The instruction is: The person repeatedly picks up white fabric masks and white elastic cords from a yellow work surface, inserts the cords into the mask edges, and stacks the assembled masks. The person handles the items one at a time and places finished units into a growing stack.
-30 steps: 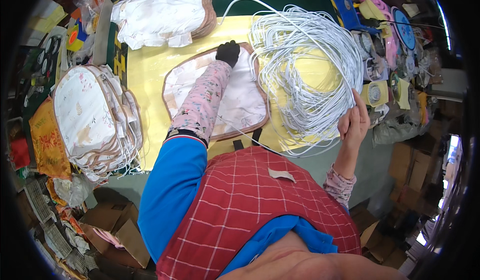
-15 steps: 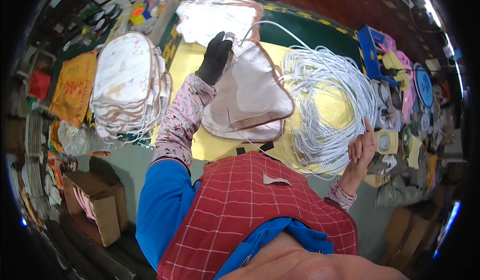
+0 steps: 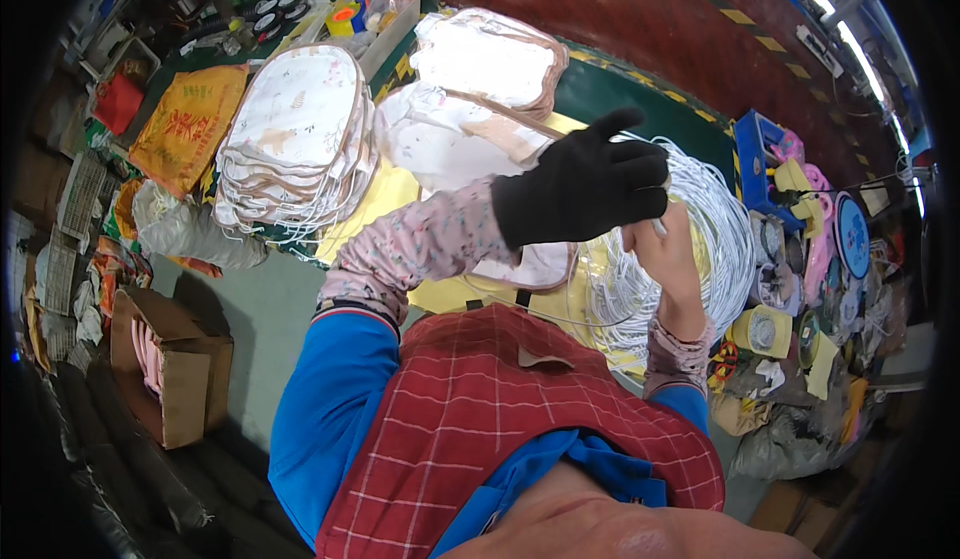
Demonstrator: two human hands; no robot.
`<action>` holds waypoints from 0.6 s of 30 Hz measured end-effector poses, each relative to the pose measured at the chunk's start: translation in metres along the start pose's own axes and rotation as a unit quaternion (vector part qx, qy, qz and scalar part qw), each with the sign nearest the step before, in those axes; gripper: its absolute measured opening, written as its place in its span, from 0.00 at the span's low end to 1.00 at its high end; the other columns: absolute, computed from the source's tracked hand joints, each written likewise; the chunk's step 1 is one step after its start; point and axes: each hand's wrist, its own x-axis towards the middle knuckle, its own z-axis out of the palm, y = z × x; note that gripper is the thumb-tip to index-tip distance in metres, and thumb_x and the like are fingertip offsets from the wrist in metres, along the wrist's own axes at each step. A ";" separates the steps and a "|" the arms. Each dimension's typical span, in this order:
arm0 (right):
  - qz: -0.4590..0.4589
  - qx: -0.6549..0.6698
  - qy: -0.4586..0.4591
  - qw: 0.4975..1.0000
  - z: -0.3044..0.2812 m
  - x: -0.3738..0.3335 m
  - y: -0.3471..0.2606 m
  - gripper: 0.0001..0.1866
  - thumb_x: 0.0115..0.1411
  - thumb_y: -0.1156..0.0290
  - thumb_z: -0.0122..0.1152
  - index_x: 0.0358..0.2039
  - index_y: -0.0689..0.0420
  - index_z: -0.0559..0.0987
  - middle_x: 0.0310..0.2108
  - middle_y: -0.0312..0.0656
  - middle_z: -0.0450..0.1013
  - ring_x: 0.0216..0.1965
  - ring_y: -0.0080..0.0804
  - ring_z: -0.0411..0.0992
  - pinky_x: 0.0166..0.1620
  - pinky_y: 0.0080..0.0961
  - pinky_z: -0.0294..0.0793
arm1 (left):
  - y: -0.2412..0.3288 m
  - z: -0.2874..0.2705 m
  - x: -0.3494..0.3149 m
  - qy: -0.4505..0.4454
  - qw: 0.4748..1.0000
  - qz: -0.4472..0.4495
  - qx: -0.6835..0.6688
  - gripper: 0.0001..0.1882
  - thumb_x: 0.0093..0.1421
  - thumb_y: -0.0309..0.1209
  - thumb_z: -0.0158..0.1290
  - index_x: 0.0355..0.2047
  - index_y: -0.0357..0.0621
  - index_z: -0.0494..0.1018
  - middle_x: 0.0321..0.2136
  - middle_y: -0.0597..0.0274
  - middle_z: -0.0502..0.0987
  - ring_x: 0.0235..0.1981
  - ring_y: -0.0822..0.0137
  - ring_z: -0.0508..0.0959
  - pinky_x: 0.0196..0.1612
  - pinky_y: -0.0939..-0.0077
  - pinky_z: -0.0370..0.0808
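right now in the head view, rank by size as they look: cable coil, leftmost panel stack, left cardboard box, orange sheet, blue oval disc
1. Cable coil and leftmost panel stack: coil partly hidden, so unsure which is larger
2. Cardboard box
3. Orange sheet
4. Blue oval disc

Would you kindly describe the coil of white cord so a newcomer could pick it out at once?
Find the green table, then go to its right-hand part, short of the blue bin. There, partly hidden behind the bare right hand, lies the coil of white cord. Its many thin, looped strands set it apart from the flat, patterned fabric pieces stacked on the left.
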 end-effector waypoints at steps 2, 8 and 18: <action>-0.063 -0.038 0.057 0.996 -0.020 -0.007 -0.003 0.20 0.56 0.77 0.46 0.49 0.65 0.70 0.17 0.37 0.72 0.17 0.23 0.69 0.24 0.23 0.69 | -0.015 -0.036 -0.007 -0.014 0.995 -0.057 0.084 0.13 0.48 0.32 0.57 0.35 0.42 0.72 0.33 0.59 0.75 0.34 0.58 0.77 0.49 0.61 0.69; -0.168 -0.174 0.129 0.962 0.002 -0.009 0.024 0.16 0.59 0.74 0.45 0.46 0.65 0.74 0.22 0.41 0.75 0.13 0.12 0.62 0.18 0.10 0.61 | -0.054 -0.046 -0.060 -0.038 0.967 -0.246 0.056 0.12 0.50 0.32 0.52 0.36 0.45 0.73 0.20 0.57 0.72 0.23 0.59 0.75 0.27 0.64 0.69; 0.102 0.130 0.087 0.982 -0.001 -0.024 0.005 0.17 0.59 0.72 0.48 0.46 0.69 0.71 0.13 0.34 0.67 0.09 0.11 0.56 0.14 0.10 0.51 | -0.069 -0.056 -0.070 -0.005 0.972 -0.216 0.093 0.08 0.51 0.34 0.51 0.33 0.53 0.72 0.18 0.60 0.73 0.20 0.60 0.74 0.24 0.69 0.68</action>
